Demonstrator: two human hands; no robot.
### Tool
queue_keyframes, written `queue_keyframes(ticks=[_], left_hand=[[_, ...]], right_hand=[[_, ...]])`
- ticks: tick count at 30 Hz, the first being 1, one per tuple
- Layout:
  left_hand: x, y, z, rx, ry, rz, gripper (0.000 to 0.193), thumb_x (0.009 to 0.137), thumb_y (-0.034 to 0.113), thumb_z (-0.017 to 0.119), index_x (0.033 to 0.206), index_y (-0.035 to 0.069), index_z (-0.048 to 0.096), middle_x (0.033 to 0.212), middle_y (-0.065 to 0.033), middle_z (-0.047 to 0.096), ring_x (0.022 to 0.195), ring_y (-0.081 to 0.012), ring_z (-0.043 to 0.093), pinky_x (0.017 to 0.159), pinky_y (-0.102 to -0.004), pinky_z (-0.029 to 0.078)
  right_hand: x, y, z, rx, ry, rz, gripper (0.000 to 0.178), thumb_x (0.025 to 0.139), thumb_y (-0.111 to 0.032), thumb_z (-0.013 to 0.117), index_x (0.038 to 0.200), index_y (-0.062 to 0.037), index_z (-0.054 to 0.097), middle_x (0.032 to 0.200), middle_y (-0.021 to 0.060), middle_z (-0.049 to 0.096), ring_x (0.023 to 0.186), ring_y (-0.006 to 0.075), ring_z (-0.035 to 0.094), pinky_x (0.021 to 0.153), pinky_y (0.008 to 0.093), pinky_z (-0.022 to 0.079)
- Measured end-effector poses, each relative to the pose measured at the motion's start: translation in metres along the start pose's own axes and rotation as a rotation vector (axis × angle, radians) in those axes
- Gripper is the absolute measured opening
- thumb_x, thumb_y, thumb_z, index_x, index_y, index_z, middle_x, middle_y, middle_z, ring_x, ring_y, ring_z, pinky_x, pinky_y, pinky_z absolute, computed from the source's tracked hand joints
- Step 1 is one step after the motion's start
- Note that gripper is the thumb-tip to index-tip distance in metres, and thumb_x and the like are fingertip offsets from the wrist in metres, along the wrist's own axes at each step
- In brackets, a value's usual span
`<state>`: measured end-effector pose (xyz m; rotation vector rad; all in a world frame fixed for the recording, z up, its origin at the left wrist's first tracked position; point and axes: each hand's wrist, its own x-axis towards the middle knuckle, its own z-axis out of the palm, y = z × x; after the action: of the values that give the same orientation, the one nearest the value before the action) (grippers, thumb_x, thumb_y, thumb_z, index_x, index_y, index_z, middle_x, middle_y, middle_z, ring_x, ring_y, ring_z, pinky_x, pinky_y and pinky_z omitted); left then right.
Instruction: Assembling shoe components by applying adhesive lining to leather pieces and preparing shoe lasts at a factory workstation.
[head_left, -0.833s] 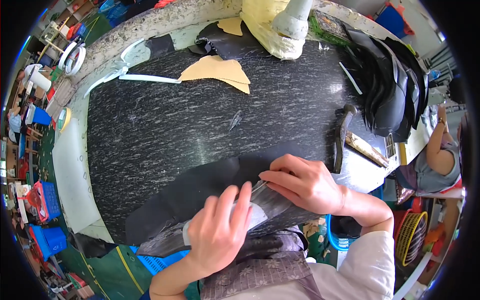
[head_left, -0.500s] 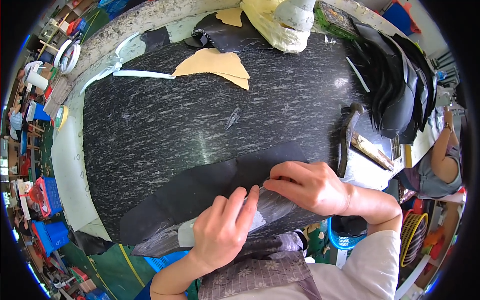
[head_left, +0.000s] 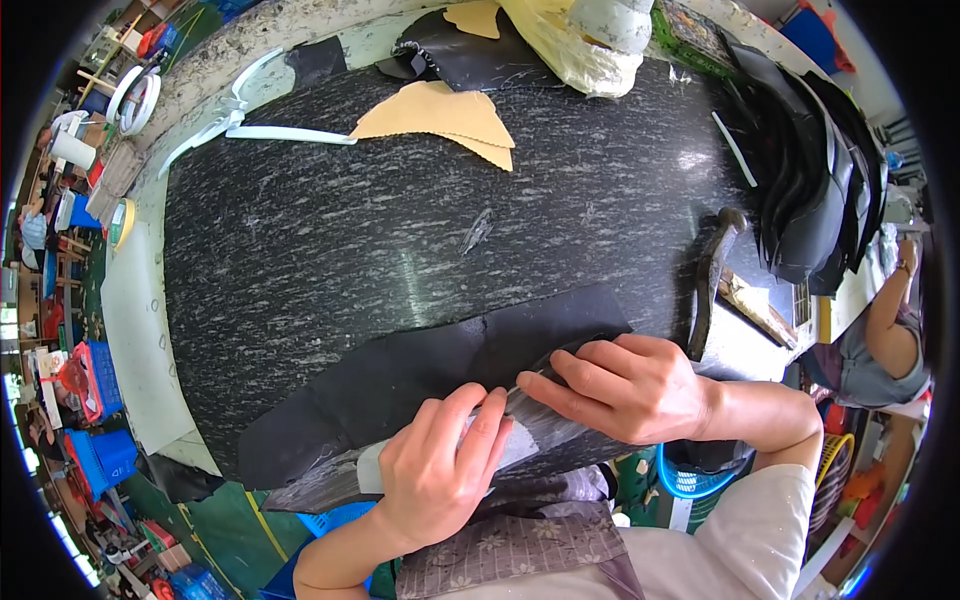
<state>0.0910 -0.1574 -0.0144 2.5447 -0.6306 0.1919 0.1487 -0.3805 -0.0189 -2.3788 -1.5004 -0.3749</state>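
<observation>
A long black sheet, leather-like, [head_left: 400, 375] lies across the near part of the table, with its near edge turned over to a grey, fibrous underside. White backing [head_left: 520, 447] shows along that edge, partly covered by my fingers. My left hand [head_left: 440, 465] is closed over the near edge, index and middle fingertips pressed on it. Just to the right, my right hand [head_left: 635, 390] has its fingers bent together on the same edge, fingertips close to the left ones. The thumbs and the exact pinch are mostly hidden.
Beyond the sheet, tan zigzag-edged pieces [head_left: 440, 115] and a pale strip [head_left: 290, 133] lie on the dark table [head_left: 300, 230]. A hammer [head_left: 712, 280] rests at right, below stacked black sheets [head_left: 810, 200]. A yellow-wrapped form [head_left: 590, 60] stands at the back. Another person's arm [head_left: 890, 310] shows far right.
My right hand has shifted slightly toward me along the folded edge, its fingers now lower and more spread over it. My left hand stays nearly in place. The view has shifted a little.
</observation>
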Motion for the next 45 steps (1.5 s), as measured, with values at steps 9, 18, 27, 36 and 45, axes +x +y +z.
queue_keyframes(ticks=[9, 18, 27, 36, 45], left_hand=[[-0.009, 0.006, 0.002, 0.374, -0.068, 0.240, 0.029, 0.069, 0.004, 0.074, 0.098, 0.001, 0.069, 0.096, -0.0067, 0.064, 0.066, -0.0161, 0.057, 0.050, -0.0252, 0.045], [-0.013, 0.003, -0.007, 0.268, -0.056, 0.172, 0.034, 0.065, 0.002, 0.076, 0.099, 0.002, 0.070, 0.092, -0.0052, 0.062, 0.062, -0.0161, 0.053, 0.049, -0.0275, 0.044], [-0.029, 0.004, -0.057, -0.350, 0.284, 0.255, 0.032, 0.070, 0.006, 0.080, 0.100, 0.005, 0.069, 0.074, 0.0018, 0.062, 0.048, -0.0090, 0.051, 0.040, -0.0232, 0.037], [-0.038, -0.008, -0.041, -0.391, 0.023, 0.027, 0.038, 0.071, 0.004, 0.077, 0.108, 0.003, 0.068, 0.072, -0.0040, 0.064, 0.053, -0.0156, 0.056, 0.046, -0.0266, 0.042], [-0.029, -0.023, -0.030, -0.505, 0.096, -0.215, 0.017, 0.071, -0.004, 0.075, 0.084, 0.002, 0.065, 0.077, -0.0099, 0.066, 0.063, -0.0221, 0.064, 0.054, -0.0294, 0.049]], right_hand=[[0.009, -0.006, 0.006, 0.051, 0.030, -0.033, 0.042, 0.065, -0.016, 0.067, 0.107, -0.0090, 0.070, 0.101, 0.0004, 0.058, 0.079, 0.0115, 0.058, 0.064, 0.0234, 0.047], [0.007, -0.019, 0.001, -0.069, -0.089, -0.120, 0.042, 0.069, -0.014, 0.066, 0.107, 0.0028, 0.065, 0.106, 0.0052, 0.060, 0.094, 0.0161, 0.058, 0.080, 0.0285, 0.047], [0.005, -0.070, -0.013, 1.150, -0.078, 0.243, 0.071, 0.083, -0.030, 0.073, 0.138, 0.0009, 0.040, 0.129, 0.0164, 0.054, 0.105, 0.0278, 0.062, 0.090, 0.0346, 0.049], [-0.010, -0.066, -0.012, 1.490, -0.013, 0.690, 0.013, 0.084, -0.003, 0.071, 0.096, 0.0013, 0.068, 0.090, 0.0065, 0.067, 0.079, 0.0099, 0.065, 0.065, 0.0252, 0.055], [0.007, -0.027, 0.002, 0.355, 0.198, 0.419, 0.020, 0.073, -0.002, 0.075, 0.092, -0.0031, 0.066, 0.085, 0.0073, 0.066, 0.068, 0.0215, 0.066, 0.057, 0.0294, 0.053]])
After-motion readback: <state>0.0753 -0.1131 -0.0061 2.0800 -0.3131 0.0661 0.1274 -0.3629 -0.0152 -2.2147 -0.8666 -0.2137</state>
